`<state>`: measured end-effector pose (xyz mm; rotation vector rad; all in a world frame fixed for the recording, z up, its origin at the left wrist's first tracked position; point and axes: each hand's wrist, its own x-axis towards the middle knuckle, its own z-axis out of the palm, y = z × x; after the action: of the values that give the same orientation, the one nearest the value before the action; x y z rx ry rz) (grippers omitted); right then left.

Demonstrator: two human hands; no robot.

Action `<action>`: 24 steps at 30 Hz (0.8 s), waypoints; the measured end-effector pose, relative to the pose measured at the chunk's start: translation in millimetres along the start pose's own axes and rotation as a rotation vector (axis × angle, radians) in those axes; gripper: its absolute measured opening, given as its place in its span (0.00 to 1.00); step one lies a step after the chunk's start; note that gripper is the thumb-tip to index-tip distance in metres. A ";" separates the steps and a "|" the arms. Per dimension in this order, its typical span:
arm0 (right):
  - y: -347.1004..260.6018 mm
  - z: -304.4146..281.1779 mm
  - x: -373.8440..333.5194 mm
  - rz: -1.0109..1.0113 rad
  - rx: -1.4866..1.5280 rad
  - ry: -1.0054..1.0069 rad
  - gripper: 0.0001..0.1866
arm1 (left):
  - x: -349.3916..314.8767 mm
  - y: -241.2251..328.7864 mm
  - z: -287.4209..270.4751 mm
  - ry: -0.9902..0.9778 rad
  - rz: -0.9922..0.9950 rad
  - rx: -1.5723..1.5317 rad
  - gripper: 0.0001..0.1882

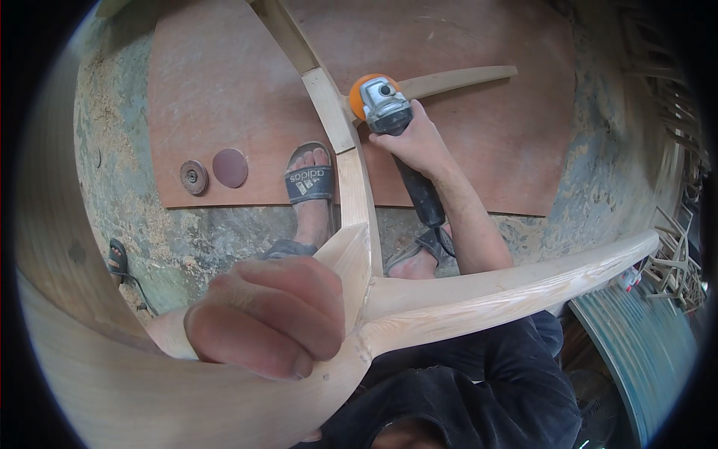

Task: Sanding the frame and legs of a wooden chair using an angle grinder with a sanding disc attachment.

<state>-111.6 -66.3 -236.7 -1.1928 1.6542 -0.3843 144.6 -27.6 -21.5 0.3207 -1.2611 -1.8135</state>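
Observation:
My right hand [419, 142] is wrapped round the black body of an angle grinder [389, 108], which has a silver head and an orange disc [365, 91]. The disc lies against or very close to the pale wooden frame [329, 108]; whether it touches I cannot tell. Close to the camera, my left hand [269, 310] is closed over a wide, curved part of that frame, its fingers curled across the wood. From the joint beside this hand, one curved wooden arm [508, 288] reaches to the right, while a narrower leg runs away from me.
Below the frame lies a reddish-brown board [479, 157] on a dusty floor. It carries a round sanding disc [229, 168] and a thicker worn wheel [194, 177]. My sandalled feet [310, 179] flank the frame's leg. Stacked wooden pieces [673, 262] and a ribbed blue-green sheet [636, 337] stand right.

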 end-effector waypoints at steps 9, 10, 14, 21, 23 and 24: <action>-5.4 5.2 12.8 -0.008 -0.043 -0.051 0.42 | -1.1 -2.3 -1.9 -0.009 0.021 0.008 0.09; -3.1 4.4 13.6 -0.007 -0.032 -0.043 0.42 | -1.2 -2.1 -1.7 -0.009 0.021 0.006 0.09; 3.1 -1.8 15.0 -0.009 -0.072 -0.012 0.42 | -1.5 -2.1 5.0 0.047 0.019 0.018 0.09; -0.3 -17.0 5.1 0.059 0.060 0.096 0.43 | -2.3 -4.5 3.5 0.049 0.059 0.033 0.09; 4.0 -13.8 5.0 0.016 0.085 0.064 0.43 | 0.7 0.5 3.4 0.041 0.021 0.021 0.09; 5.8 -8.8 6.2 -0.008 0.076 0.034 0.43 | 2.3 1.7 3.2 0.036 -0.015 0.012 0.09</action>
<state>-122.1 -71.4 -240.4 -1.1427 1.6500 -0.4704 142.1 -27.6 -18.0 0.3691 -1.2482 -1.8060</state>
